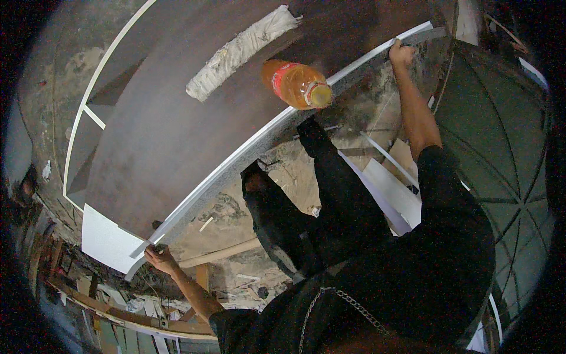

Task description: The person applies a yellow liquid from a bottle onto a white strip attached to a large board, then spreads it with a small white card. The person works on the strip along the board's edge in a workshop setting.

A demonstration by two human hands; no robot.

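Note:
A long, thin white-and-grey strip [221, 167] runs along the near edge of a large dark brown board [171, 135]. At the strip's lower left end, my left hand [160, 259] is closed with its fingers and thumb on it. Far out to the right, my right hand [402, 54] is closed round the strip near its other end. Between them, a plastic bottle [295, 84] of amber liquid with a yellow cap lies on the board, its cap at the edge. Further back on the board rests a roll [244, 52] wrapped in whitish material.
A white panel [109, 231] juts from beneath the board's left corner. White-edged framing [88, 97] stands beyond the board. White boards [389, 189] lean at the right of my legs, near a dark green quilted surface [501, 135]. Scraps litter the dirty floor [224, 221].

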